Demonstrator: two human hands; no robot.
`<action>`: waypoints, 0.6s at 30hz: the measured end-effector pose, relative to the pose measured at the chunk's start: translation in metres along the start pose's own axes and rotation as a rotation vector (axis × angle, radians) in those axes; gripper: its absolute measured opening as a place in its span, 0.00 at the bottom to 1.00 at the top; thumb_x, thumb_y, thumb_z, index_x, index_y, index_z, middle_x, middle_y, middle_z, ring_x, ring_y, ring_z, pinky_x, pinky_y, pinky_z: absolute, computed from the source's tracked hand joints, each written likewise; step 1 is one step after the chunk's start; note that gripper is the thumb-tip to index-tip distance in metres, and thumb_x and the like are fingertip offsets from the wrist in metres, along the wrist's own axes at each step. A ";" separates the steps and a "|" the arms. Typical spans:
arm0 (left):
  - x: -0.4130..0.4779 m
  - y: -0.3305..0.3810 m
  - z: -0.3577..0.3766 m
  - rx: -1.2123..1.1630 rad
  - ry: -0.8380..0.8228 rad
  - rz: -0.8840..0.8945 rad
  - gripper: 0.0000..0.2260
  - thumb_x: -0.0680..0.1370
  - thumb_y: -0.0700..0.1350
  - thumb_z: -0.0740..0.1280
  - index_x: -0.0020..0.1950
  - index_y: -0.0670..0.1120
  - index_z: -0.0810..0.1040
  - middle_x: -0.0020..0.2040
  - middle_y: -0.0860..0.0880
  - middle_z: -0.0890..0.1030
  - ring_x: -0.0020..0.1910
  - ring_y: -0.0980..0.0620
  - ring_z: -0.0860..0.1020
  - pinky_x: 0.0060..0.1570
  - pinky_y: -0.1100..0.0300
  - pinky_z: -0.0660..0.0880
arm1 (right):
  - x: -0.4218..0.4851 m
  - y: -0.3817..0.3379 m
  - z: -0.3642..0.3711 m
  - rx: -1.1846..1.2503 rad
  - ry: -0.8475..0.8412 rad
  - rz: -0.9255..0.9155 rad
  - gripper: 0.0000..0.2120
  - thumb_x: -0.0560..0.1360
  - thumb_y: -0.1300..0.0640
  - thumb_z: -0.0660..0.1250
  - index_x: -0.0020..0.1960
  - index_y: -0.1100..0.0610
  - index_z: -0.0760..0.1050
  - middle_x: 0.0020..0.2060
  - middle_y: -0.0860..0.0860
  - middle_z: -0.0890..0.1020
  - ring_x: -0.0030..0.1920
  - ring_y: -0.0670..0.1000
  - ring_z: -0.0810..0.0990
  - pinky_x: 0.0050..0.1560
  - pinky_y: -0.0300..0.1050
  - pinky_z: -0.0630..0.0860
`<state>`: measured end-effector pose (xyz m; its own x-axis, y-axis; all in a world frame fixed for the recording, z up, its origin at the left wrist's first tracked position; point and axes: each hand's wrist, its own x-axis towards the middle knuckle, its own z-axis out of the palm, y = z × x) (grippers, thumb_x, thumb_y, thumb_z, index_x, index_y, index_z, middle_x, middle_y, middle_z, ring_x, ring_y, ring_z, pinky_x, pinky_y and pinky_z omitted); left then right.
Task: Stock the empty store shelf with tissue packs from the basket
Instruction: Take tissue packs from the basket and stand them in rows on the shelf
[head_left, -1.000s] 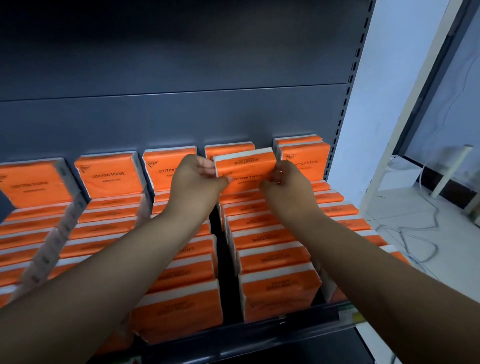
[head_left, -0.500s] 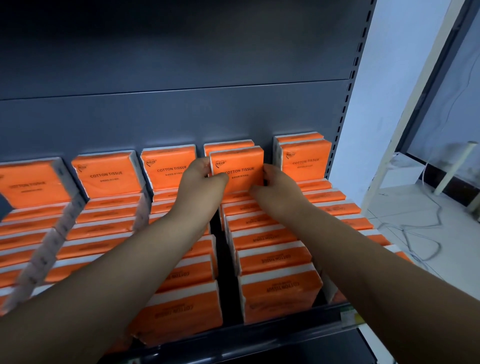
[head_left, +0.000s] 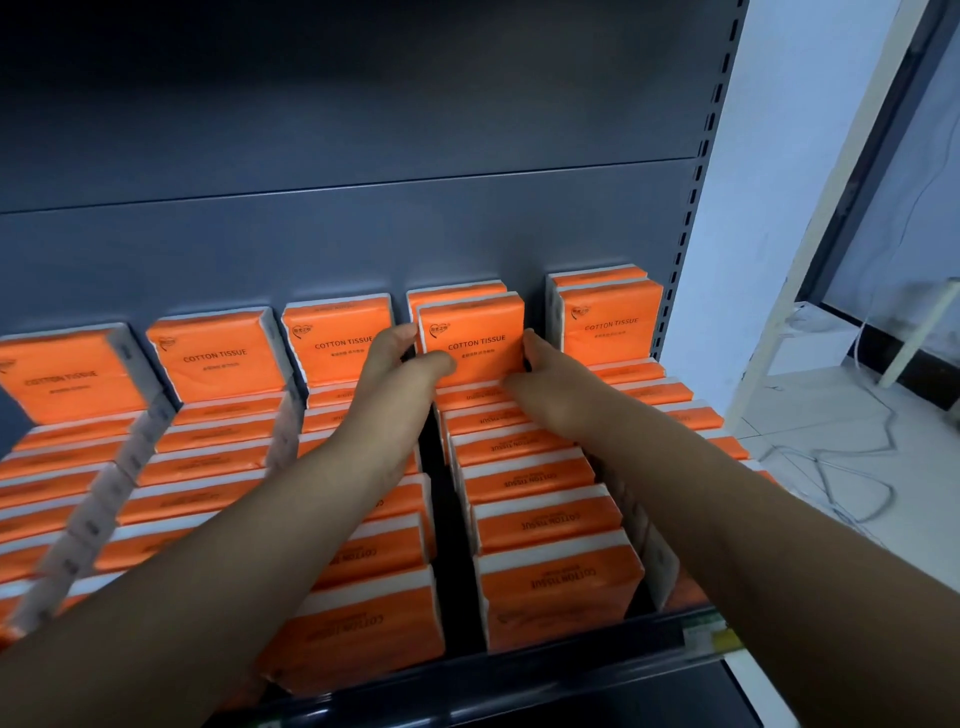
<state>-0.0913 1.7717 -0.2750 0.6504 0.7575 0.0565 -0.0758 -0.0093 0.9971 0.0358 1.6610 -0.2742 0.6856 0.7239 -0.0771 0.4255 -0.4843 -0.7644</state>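
Risk: the upright cotton tissue pack (head_left: 475, 340) rests on the leaning row of packs (head_left: 535, 483). If we release unevenly, it may tip forward from the back panel (head_left: 363, 234) and slide down the row. A hard squeeze could also buckle its soft wrap. The pack stands just in front of the back panel, with one rear pack (head_left: 457, 289) between them. Our left hand (head_left: 400, 364) grips the left edge, thumb on the front face and fingers curled behind. Our right hand (head_left: 545, 379) grips the right edge with fingertips wrapped round it; thumb unclear. Both forearms reach straight toward the back panel. Basket not in view.
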 end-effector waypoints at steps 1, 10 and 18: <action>-0.001 0.000 0.001 0.026 0.009 0.017 0.17 0.80 0.37 0.68 0.67 0.50 0.73 0.51 0.57 0.81 0.37 0.72 0.81 0.32 0.74 0.74 | -0.001 -0.001 0.000 -0.005 0.002 0.001 0.32 0.82 0.50 0.60 0.83 0.51 0.52 0.56 0.47 0.78 0.54 0.49 0.78 0.53 0.48 0.76; -0.013 0.003 0.008 0.270 0.051 0.096 0.15 0.81 0.37 0.65 0.60 0.55 0.69 0.43 0.59 0.75 0.27 0.75 0.73 0.28 0.79 0.67 | -0.006 -0.003 0.013 -0.108 0.053 0.008 0.28 0.80 0.46 0.62 0.76 0.55 0.62 0.52 0.48 0.80 0.53 0.52 0.80 0.55 0.52 0.78; -0.022 0.009 0.001 0.415 0.051 0.118 0.15 0.81 0.38 0.65 0.48 0.60 0.69 0.44 0.57 0.78 0.33 0.68 0.77 0.30 0.76 0.69 | -0.016 -0.006 0.004 -0.166 0.098 0.026 0.14 0.83 0.48 0.61 0.63 0.55 0.69 0.47 0.49 0.79 0.48 0.52 0.79 0.40 0.45 0.71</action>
<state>-0.1057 1.7546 -0.2676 0.6169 0.7664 0.1789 0.1700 -0.3518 0.9205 0.0203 1.6545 -0.2712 0.7483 0.6628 -0.0268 0.4927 -0.5824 -0.6465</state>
